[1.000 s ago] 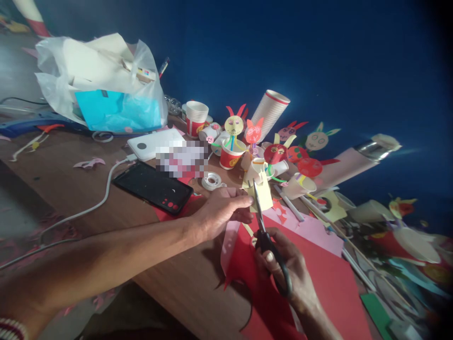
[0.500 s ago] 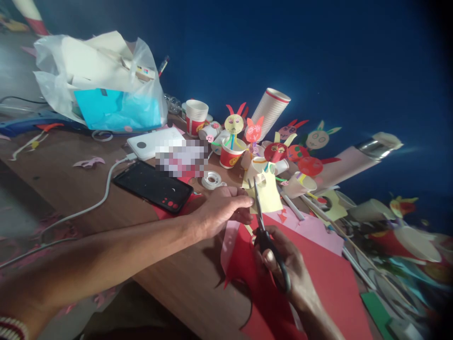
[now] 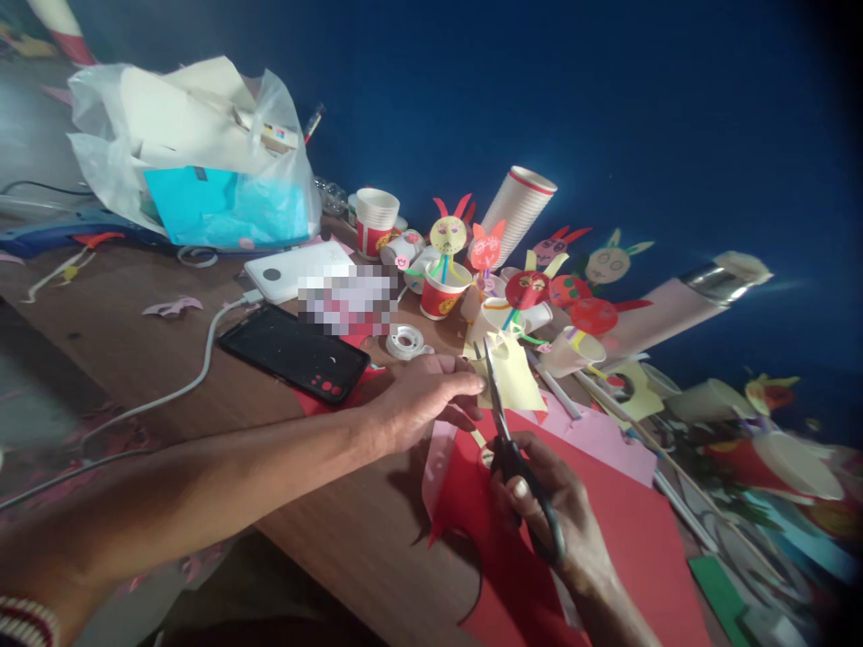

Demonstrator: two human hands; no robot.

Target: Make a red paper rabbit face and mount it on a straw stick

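Note:
My right hand (image 3: 546, 503) grips the black handles of a pair of scissors (image 3: 500, 409), whose blades point up and stand slightly apart. Close to the blades, my left hand (image 3: 431, 400) has thumb and fingers pinched together; what they hold is too small to make out. Behind the blades lies a pale yellow paper (image 3: 519, 377) with a ragged upper edge. Beneath my right hand is a large red sheet (image 3: 627, 530), with pink paper (image 3: 600, 436) beside it. A small yellow piece (image 3: 485, 456) shows near the scissor handles.
Paper cups with decorated faces (image 3: 446, 292) stand behind the hands. A black phone case (image 3: 293, 353), a white power bank (image 3: 297, 270) with a cable and a roll of tape (image 3: 404, 341) lie left. A stuffed plastic bag (image 3: 195, 162) sits at the back left, a flask (image 3: 674, 301) right.
The scissors and my right hand have shifted slightly right and down. The yellow paper's upper edge looks different and has tilted a little. My left hand has barely moved.

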